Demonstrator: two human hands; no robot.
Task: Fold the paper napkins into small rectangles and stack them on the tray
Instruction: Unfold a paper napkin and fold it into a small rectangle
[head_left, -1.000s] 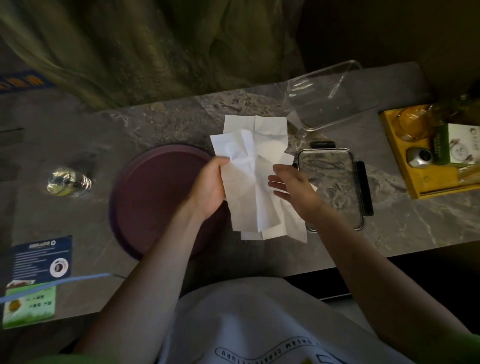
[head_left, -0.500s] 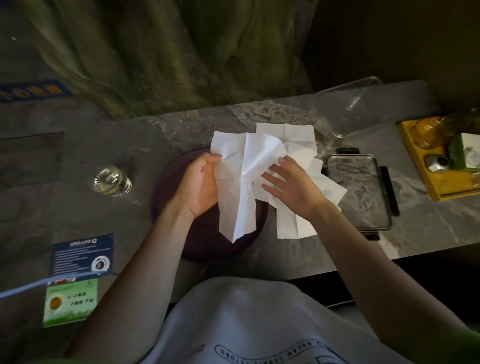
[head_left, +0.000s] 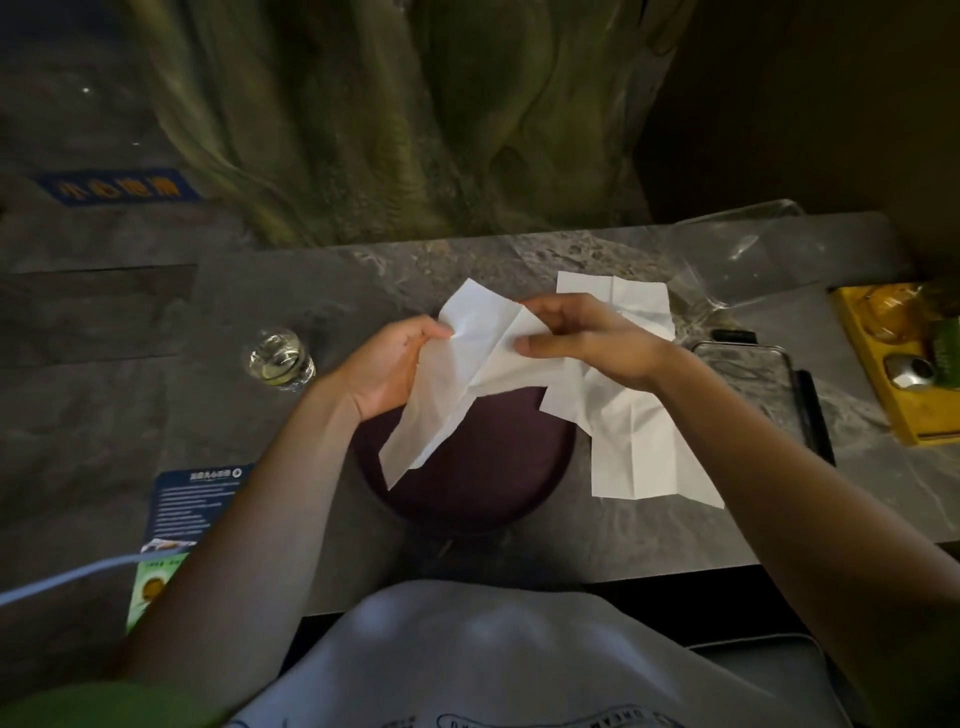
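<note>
Left hand (head_left: 387, 369) and right hand (head_left: 592, 338) each pinch the upper edge of one creased napkin (head_left: 467, 374), held between them above the round tray (head_left: 493, 483); its free end hangs toward 7 o'clock. Unfolded napkins (head_left: 639, 447) lie on the tabletop (head_left: 311, 291) at the tray's 3 o'clock.

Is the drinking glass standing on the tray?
No: the glass stands on the table, apart from the tray and to its left.
</note>
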